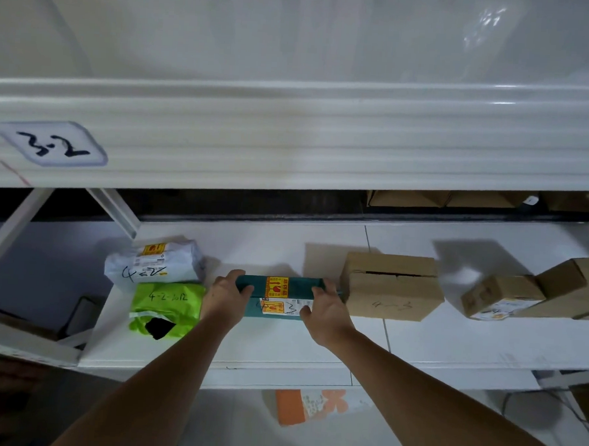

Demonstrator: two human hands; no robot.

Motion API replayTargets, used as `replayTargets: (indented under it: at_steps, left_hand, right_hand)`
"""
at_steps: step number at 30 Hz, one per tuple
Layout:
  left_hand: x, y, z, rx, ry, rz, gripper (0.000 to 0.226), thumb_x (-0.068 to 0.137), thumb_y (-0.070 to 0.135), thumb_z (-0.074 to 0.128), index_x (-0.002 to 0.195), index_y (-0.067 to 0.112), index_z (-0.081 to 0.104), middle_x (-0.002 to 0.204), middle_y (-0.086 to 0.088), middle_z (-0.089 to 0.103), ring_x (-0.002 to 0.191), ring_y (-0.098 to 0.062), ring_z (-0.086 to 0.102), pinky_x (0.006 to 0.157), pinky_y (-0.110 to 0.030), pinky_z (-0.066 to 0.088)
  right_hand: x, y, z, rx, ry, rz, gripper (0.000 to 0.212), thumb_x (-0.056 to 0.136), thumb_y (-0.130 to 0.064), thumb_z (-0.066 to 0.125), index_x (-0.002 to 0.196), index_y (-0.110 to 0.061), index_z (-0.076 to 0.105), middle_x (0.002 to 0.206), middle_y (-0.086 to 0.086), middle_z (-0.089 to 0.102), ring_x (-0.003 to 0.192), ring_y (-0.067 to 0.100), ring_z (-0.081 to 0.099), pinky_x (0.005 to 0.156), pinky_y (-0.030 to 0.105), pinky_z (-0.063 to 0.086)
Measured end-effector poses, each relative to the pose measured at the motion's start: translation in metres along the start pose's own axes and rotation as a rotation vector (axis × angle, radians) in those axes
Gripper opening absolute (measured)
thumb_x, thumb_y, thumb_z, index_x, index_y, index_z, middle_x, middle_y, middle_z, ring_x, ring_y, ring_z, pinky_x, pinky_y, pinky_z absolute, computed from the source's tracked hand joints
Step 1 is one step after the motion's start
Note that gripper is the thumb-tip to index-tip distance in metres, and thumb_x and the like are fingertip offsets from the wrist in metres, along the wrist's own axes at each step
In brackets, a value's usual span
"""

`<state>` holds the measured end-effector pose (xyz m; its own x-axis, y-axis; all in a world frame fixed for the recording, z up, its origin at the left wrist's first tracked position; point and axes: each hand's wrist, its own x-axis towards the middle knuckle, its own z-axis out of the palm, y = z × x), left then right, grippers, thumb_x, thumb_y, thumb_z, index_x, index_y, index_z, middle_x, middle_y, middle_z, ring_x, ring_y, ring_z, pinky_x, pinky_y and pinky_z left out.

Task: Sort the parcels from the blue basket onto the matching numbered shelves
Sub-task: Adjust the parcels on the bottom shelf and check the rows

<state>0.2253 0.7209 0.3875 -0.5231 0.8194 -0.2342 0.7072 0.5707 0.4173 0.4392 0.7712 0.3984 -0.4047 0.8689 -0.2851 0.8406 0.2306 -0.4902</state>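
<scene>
Both hands on the green box (279,297), centre of the frame, sitting on the lower white shelf (450,343). Left hand (226,296) grips its left end, fingers curled over the top edge; right hand (326,308) grips the right end, thumb on the front face by the white label, fingers over the far top corner. Box carries a yellow-and-red sticker on top plus a white label with handwriting, not readable. Left of it, just beside the left hand: lime green bag (165,310) marked 4-2-2012, with a white bag (154,265) marked 4-2 behind it, touching. Right of the green box, almost touching: brown carton (392,287) with a faint 4-something scrawl on its front. Further right, two smaller cartons (502,296) at the right edge of the frame, leaning together. Upper shelf edge (290,147) spans the frame, tag reading 3-2 (53,143) at the upper left. More cartons (441,198) far back, under that edge. Orange-and-white parcel (307,406) lies on the floor below the lower shelf, bottom centre.
</scene>
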Motion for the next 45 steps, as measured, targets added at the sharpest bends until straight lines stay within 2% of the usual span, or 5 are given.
replayTargets:
  at_steps: [16,28,34,41,45]
  left_hand:
    - [-0.004,-0.001,0.001,-0.085,0.014,0.000,0.045,0.102,0.038,0.056,0.143,0.022,0.048,0.120,-0.013,0.054,0.094,-0.027,0.058,0.084,-0.039,0.053]
    - [-0.009,-0.007,-0.016,-0.007,0.015,-0.052,0.048,0.103,0.045,0.050,0.146,0.023,0.046,0.133,-0.016,0.052,0.112,-0.034,0.062,0.091,-0.046,0.055]
    - [-0.014,0.016,-0.031,0.193,0.095,-0.101,0.053,0.100,0.058,0.044,0.144,0.028,0.045,0.148,-0.010,0.042,0.121,-0.035,0.058,0.095,-0.047,0.053]
    - [-0.028,0.116,0.004,0.117,0.038,0.140,0.055,0.097,0.054,0.051,0.144,0.026,0.050,0.144,-0.004,0.049,0.133,-0.025,0.046,0.109,-0.044,0.040]
    - [-0.037,0.177,0.032,0.093,-0.024,0.257,0.045,0.101,0.046,0.049,0.137,0.019,0.055,0.137,-0.007,0.058,0.127,-0.026,0.051,0.106,-0.040,0.040]
  right_hand:
    - [0.009,-0.001,0.005,-0.009,0.007,-0.014,0.044,0.099,-0.026,0.054,0.140,-0.013,0.043,0.155,0.003,0.022,0.125,0.028,0.055,0.106,0.035,0.050]
    - [0.003,-0.008,-0.008,-0.088,-0.029,-0.105,0.046,0.098,-0.026,0.055,0.142,-0.019,0.041,0.161,0.002,0.016,0.126,0.030,0.054,0.100,0.034,0.055]
    - [-0.001,0.032,-0.079,-0.146,0.141,-0.108,0.032,0.102,-0.030,0.050,0.131,-0.016,0.052,0.136,0.004,0.045,0.088,0.017,0.055,0.072,0.026,0.043]
    - [0.000,0.138,-0.156,-0.171,0.325,0.023,0.027,0.101,-0.031,0.048,0.124,-0.018,0.055,0.130,0.006,0.046,0.115,0.023,0.043,0.096,0.036,0.043]
    - [-0.007,0.185,-0.167,-0.040,0.254,0.244,0.057,0.101,-0.046,0.047,0.147,-0.015,0.037,0.146,0.014,0.040,0.131,0.034,0.044,0.108,0.049,0.042]
